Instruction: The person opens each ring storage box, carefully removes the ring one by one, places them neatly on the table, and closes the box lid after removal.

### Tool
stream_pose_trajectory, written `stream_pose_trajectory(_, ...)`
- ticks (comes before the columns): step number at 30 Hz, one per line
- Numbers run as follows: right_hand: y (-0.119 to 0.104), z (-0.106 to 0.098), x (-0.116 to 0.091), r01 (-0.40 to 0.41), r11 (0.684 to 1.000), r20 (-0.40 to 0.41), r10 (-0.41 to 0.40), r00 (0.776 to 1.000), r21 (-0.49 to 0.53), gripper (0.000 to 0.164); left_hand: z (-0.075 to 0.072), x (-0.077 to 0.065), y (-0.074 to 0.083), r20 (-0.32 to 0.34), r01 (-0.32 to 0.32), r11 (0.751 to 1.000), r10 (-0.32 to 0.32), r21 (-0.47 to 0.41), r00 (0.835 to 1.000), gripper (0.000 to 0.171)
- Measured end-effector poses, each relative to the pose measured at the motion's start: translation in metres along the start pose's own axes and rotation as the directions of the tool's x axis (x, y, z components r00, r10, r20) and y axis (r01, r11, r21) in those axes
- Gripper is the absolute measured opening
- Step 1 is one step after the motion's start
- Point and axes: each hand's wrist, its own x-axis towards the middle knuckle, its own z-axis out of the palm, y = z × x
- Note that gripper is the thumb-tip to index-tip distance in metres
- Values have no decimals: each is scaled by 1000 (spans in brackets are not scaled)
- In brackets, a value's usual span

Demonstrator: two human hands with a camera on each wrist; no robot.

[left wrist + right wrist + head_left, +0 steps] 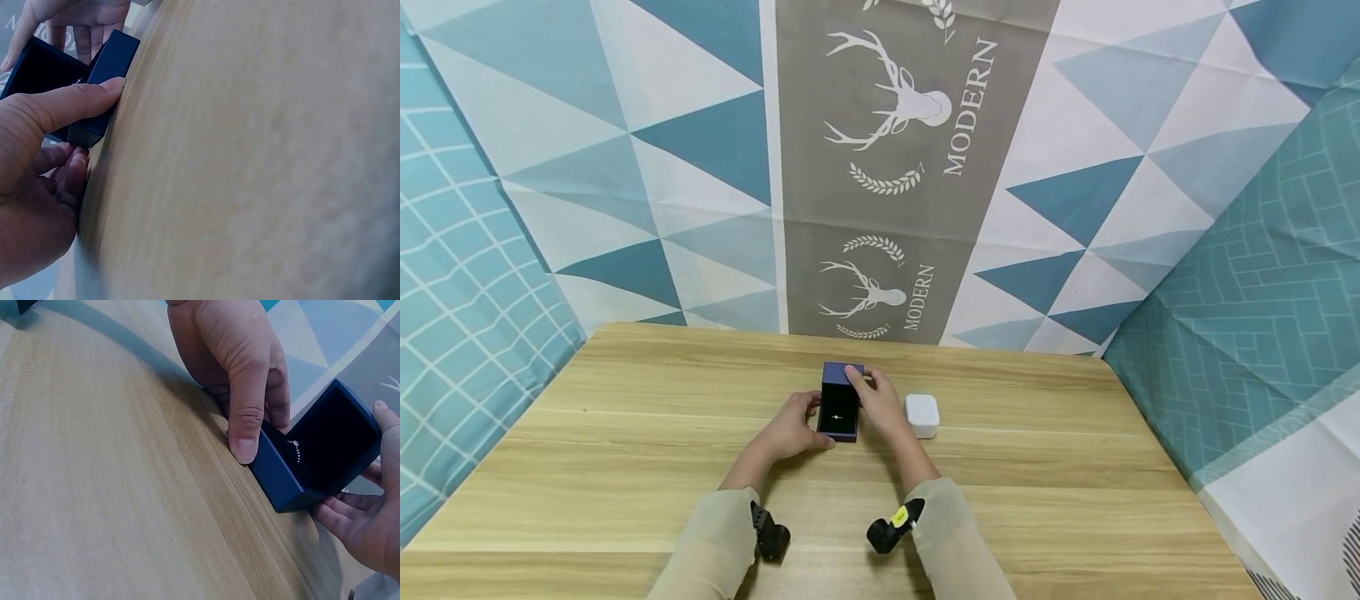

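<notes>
A dark blue ring box (837, 437) sits on the wooden table with its lid (835, 373) raised. Inside its black lining stands a ring (294, 448) set with small sparkling stones. My left hand (790, 425) grips the lower part of the box from the left, its thumb across the front face and the other fingers curled at the side. From the right, my right hand (883, 408) holds the lid, with the thumb on its upper face and fingers bent around the side; in the right wrist view some fingertips touch the box's lower right side.
Close to the right of my right hand stands a small white rounded box (922, 415). The wooden table (1045, 483) reaches back to a patterned cloth (880, 192), and more cloth hangs at both sides. Black cameras are strapped to both wrists.
</notes>
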Motion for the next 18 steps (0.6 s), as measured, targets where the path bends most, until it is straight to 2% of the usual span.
stream_pose_trajectory(18,2,-1,0,-2,1000,3,2,1000,-12,70,1,2,-3,-3,-4,1000,4,-1,1000,85)
